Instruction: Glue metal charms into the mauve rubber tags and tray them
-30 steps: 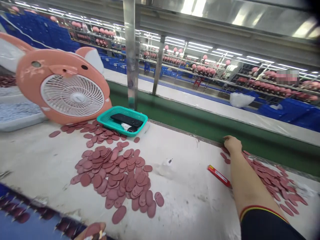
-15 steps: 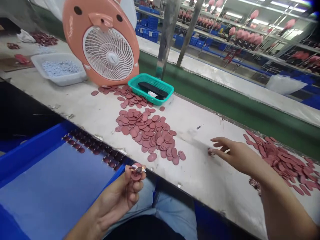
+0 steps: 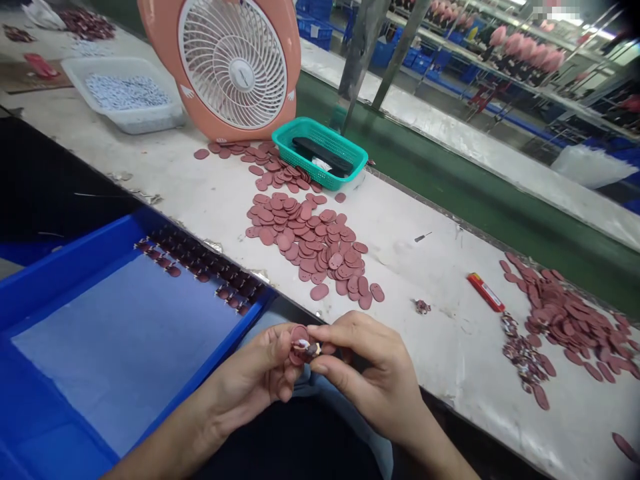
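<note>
Low in front of my body, both hands meet over one small part. My left hand pinches a reddish-brown oval disc between thumb and fingers. On the disc's face lies a tiny painted figure in white, dark brown and yellowish tones. From the right, my right hand closes thumb and index finger at the figure's edge. The fingertips hide part of it, so its exact shape is unclear. Beyond my hands, a pile of similar oval discs spreads over the white worktop.
At left sits a blue bin with rows of disc pieces. Behind stand a pink fan, a green basket and a white tub. To the right are more discs, small figures and a red box.
My right hand has come back from the worktop at right to meet my left hand at the disc. The red box and small figures it covered now show. The view has shifted slightly.
</note>
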### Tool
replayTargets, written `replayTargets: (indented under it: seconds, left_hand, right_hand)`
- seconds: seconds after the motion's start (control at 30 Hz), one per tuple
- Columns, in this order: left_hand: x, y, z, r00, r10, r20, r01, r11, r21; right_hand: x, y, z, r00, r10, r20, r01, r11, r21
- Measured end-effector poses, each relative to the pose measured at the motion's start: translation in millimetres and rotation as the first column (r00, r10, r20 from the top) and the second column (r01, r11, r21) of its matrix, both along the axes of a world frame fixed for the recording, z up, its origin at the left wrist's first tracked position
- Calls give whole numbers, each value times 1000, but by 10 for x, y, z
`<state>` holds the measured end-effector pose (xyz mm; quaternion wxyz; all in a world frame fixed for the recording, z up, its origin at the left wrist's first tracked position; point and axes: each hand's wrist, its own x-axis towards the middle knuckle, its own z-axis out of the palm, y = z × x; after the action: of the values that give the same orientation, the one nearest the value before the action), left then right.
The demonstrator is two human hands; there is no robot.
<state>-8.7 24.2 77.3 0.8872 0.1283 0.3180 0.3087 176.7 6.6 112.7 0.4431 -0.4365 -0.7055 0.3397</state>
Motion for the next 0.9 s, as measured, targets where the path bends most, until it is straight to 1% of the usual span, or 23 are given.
replayTargets:
  seconds: [0.1, 0.23, 0.27, 0.3, 0.33, 0.37, 0.4, 0.43, 0.47, 0.53, 0.63, 0.7, 0.8, 0.83, 0.9]
  left_hand:
    - [-15, 9, -19, 1000, 1, 12, -1, 1000, 15]
    - [-24, 26, -62, 1000, -24, -14, 25, 1000, 19]
    - [-25, 27, -74, 999, -7, -44, 8, 1000, 24]
    - [-26, 26, -85, 995, 42, -95, -38, 999, 38]
    - [-29, 23, -95, 979, 123, -163, -114, 991, 68]
    - [-34, 17, -104, 946, 226, -233, -202, 972, 123]
    - [-42, 10, -110, 898, 327, -293, -278, 940, 198]
    - [-51, 3, -114, 850, 407, -335, -323, 904, 279]
    - [-64, -4, -116, 811, 462, -360, -338, 871, 358]
    - [-94, -13, -111, 768, 506, -392, -302, 826, 476]
    - [-143, -16, -84, 706, 546, -451, -248, 787, 564]
    - [-177, -17, -64, 675, 557, -484, -234, 783, 576]
    - [-267, -7, -87, 643, 536, -547, -221, 813, 538]
    - [-323, 8, -123, 608, 532, -590, -208, 823, 528]
    - [-497, 73, -252, 494, 536, -684, -173, 832, 527]
  right_hand:
    - [-12, 4, -22, 1000, 14, -9, -14, 1000, -27]
    - [-61, 14, -52, 1000, -13, -9, 13, 1000, 24]
    - [-77, 17, -71, 999, -44, 7, 43, 997, 60]
    - [-94, 19, -95, 995, -91, 38, 86, 990, 111]
    - [-114, 20, -126, 986, -148, 80, 132, 975, 177]
    - [-136, 20, -161, 970, -206, 126, 169, 953, 253]
    - [-160, 20, -198, 951, -254, 174, 187, 925, 330]
    - [-186, 21, -234, 932, -288, 219, 184, 899, 398]
    - [-214, 23, -268, 917, -304, 259, 164, 877, 451]
    - [-272, 36, -323, 890, -310, 333, 102, 850, 517]
    - [-371, 87, -375, 862, -304, 407, 28, 828, 560]
    - [-452, 135, -393, 856, -296, 425, 2, 823, 569]
    - [-579, 187, -393, 849, -292, 441, -18, 817, 576]
    - [-611, 189, -384, 849, -289, 443, -26, 813, 581]
    - [-644, 168, -355, 864, -262, 430, -49, 806, 589]
